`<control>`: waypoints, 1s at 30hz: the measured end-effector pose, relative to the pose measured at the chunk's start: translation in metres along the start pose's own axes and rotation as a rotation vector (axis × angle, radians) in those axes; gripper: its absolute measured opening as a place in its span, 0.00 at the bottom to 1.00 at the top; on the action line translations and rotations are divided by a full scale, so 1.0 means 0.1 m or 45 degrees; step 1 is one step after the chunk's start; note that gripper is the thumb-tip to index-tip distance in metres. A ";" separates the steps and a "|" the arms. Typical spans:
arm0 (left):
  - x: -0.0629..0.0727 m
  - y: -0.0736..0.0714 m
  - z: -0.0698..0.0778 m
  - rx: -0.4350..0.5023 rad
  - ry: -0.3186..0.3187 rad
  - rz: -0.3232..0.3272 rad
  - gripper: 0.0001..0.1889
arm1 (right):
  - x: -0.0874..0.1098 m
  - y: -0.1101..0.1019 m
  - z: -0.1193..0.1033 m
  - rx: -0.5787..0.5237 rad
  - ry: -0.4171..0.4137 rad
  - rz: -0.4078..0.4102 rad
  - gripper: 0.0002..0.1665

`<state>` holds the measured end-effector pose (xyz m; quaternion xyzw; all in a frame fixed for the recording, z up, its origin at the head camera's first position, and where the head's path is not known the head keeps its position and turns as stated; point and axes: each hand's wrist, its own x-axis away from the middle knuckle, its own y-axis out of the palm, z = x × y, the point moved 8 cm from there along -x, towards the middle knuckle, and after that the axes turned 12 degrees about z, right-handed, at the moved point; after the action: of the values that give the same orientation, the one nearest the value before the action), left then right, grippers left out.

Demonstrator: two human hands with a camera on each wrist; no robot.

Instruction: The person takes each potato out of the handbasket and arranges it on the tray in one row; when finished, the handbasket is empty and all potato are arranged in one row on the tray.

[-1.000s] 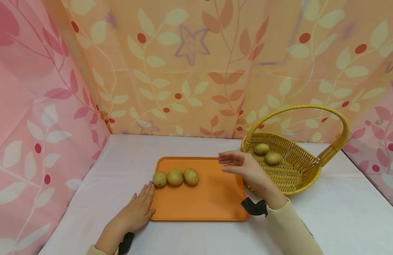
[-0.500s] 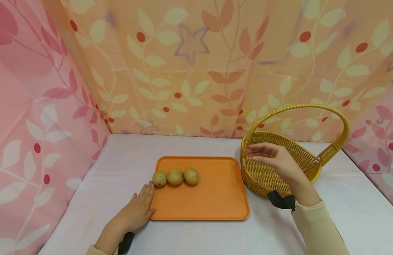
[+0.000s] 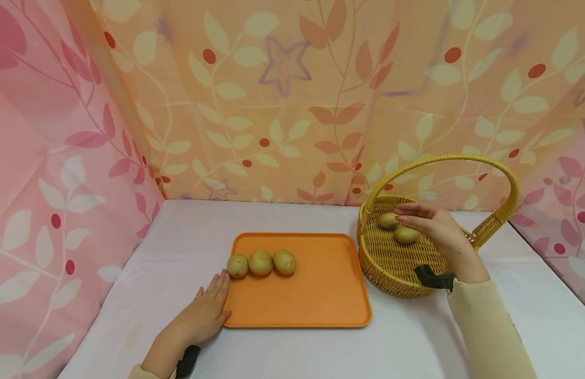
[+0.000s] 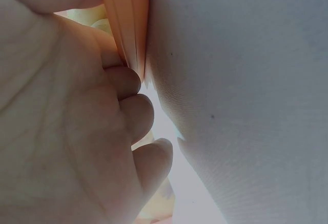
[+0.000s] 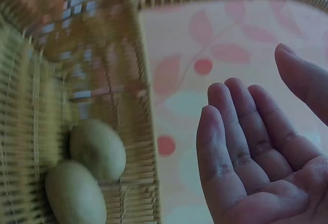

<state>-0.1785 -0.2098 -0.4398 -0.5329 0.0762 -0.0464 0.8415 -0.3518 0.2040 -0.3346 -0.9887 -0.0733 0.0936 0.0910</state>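
Note:
My left hand (image 3: 204,310) rests at the left edge of an orange tray (image 3: 316,297), fingers straight and thumb spread. In the left wrist view, the tray's side (image 4: 129,19) shows close against the fingers. Three potatoes sit in a row on the tray: a left one (image 3: 237,266), a middle one (image 3: 261,262) and a right one (image 3: 285,262). Over the yellow wicker basket (image 3: 384,273), my right hand (image 3: 441,231) hovers with nothing in it, palm visible in the right wrist view. Two more potatoes, one at the back (image 3: 388,220) and one nearer (image 3: 407,235), lie inside the basket.
The basket's tall arched handle (image 3: 444,158) rises beyond my right hand. White cloth (image 3: 192,231) covers the table. Floral curtains (image 3: 283,131) close off the back and both sides. A black strap (image 3: 432,276) shows at my right wrist.
My right hand has moved rightward from above the tray's right side to above the basket, staying empty. Both basket potatoes, hidden half a second ago, show again. The left hand, tray and its potatoes stay put.

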 end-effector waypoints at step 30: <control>0.00 0.01 -0.01 -0.007 -0.019 -0.024 0.38 | -0.18 -0.57 0.67 0.314 0.322 0.162 0.38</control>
<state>-0.1791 -0.2099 -0.4410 -0.5363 0.0652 -0.0501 0.8400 -0.3902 0.2673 -0.3851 -0.9766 0.0133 -0.0175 0.2140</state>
